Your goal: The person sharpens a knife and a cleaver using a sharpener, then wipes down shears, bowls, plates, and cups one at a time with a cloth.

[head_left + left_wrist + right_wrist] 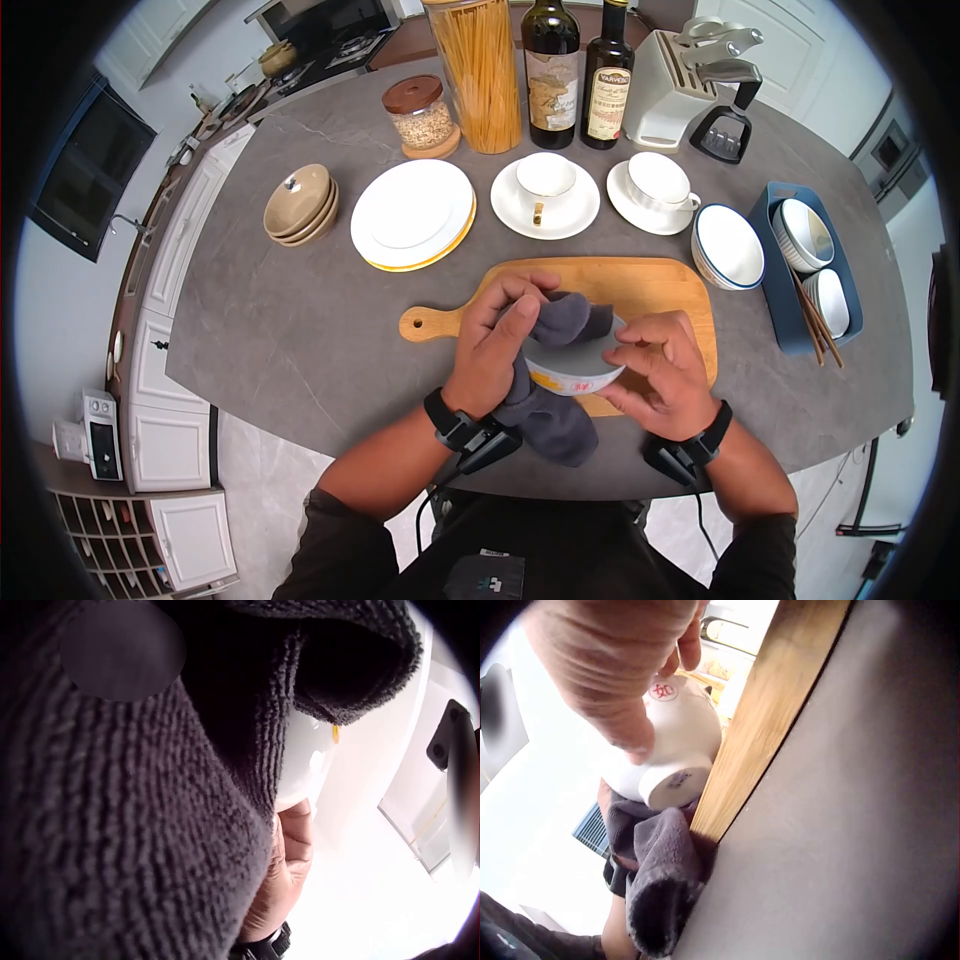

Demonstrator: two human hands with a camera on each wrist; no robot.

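A white bowl (572, 378) with printed marks is held between both hands above the wooden cutting board (660, 280). The left hand (492, 345) grips a dark grey cloth (560, 425), part of it tucked over the bowl's rim and inside, the rest hanging down in front. Pinching the bowl's right side is the right hand (665, 375), thumb outside and fingers at the rim. The right wrist view shows the bowl (682, 727) tilted, its foot ring low beside the cloth (664, 847). In the left wrist view the cloth (150, 810) hides most of the left hand.
Behind the board stand stacked plates (412, 215), two cups on saucers (545, 215) and a blue-rimmed bowl (728, 248). Brown bowls (300, 205) sit left; a blue basket (785, 310) with bowls and chopsticks is right. Jars, bottles (551, 80) and a knife block (665, 90) line the back.
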